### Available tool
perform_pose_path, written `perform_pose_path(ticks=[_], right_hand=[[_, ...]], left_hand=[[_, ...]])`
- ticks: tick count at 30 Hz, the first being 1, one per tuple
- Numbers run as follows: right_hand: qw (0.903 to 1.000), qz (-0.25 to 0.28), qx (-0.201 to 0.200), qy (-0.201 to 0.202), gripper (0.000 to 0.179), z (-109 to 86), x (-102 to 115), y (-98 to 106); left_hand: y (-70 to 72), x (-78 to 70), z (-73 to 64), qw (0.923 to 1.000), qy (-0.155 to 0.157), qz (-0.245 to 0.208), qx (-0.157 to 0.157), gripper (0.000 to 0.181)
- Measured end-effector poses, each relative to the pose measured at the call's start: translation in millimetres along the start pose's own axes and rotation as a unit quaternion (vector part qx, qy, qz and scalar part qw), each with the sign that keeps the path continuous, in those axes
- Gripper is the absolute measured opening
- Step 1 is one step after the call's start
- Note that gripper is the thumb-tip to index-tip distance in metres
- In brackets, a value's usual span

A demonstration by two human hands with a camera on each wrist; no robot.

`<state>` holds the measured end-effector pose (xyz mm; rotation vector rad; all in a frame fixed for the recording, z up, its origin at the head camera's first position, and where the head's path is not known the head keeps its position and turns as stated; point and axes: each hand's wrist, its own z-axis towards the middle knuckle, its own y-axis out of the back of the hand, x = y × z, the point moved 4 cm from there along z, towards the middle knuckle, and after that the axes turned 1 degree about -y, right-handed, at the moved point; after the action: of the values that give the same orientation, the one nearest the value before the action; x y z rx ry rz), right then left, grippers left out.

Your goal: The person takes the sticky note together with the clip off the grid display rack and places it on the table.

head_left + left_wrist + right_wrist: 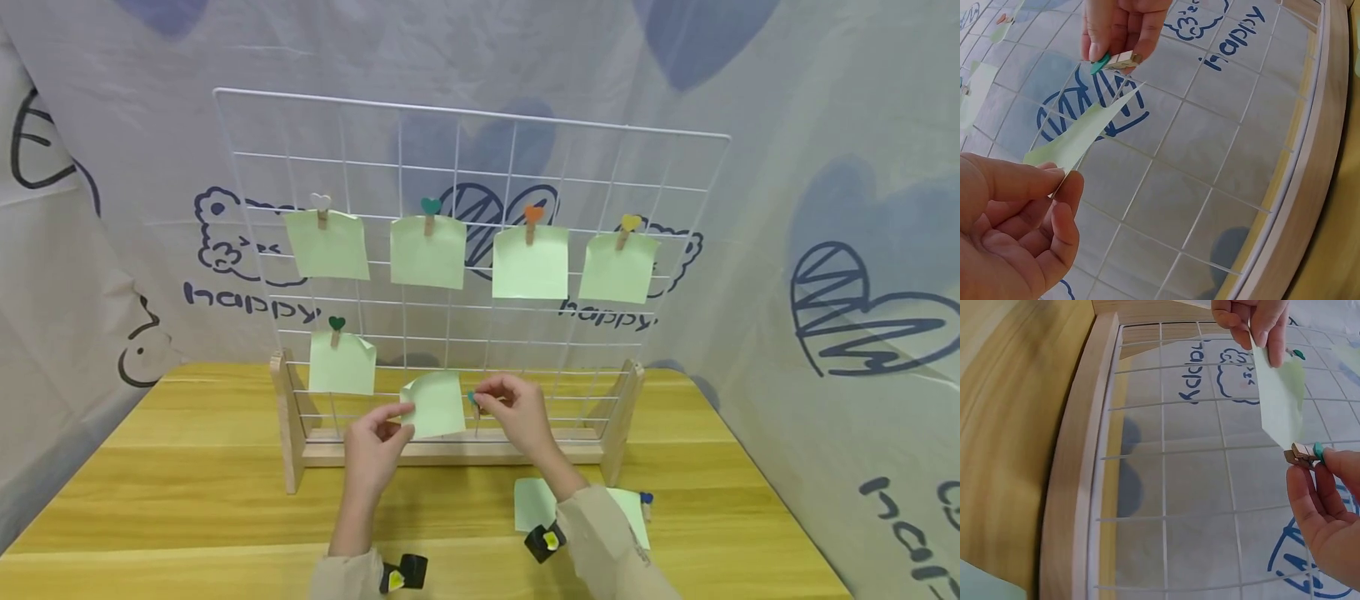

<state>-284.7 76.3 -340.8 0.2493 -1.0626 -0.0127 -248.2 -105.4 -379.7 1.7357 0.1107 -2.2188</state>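
Note:
My left hand (373,446) pinches a pale green sticky note (437,407) by its left edge, in front of the lower part of a white wire grid (472,111). The note's upper left corner curls. My right hand (521,418) holds a small wooden clothespin (1301,455) with a teal heart, just right of the note. In the left wrist view the clothespin (1121,60) is apart from the note (1079,137). Several green notes hang above under heart clothespins, such as the orange one (532,218). One note (342,364) hangs at the lower left under a dark green heart.
A wooden stand (465,452) holds the grid upright on a wood-grain table (225,500). Loose green notes (534,504) lie on the table near my right forearm, partly hidden by it. A blue-heart clothespin (647,505) is beside them. A printed cloth (847,208) surrounds the table.

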Motion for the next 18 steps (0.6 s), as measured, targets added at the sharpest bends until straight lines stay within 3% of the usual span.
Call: perform_pose_path(ticks=[4, 8, 18], right_hand=[[0.9998, 0.013, -0.008, -0.016, 0.008, -0.3, -24, 1], [0.9992, 0.019, -0.009, -0.035, 0.008, -5.2, -32, 2], [0.9977, 0.032, -0.004, -0.06, 0.01, -18.5, -17, 1]], left_hand=[[-0.8, 3.4, -2.0, 0.9999, 0.011, 0.0, 0.005, 0.023], [-1.1, 5.9, -3.9, 0.9998, 0.019, -0.003, 0.007, 0.023], [-1.7, 11.9, -5.8, 0.9995, 0.024, 0.009, 0.02, 0.021]])
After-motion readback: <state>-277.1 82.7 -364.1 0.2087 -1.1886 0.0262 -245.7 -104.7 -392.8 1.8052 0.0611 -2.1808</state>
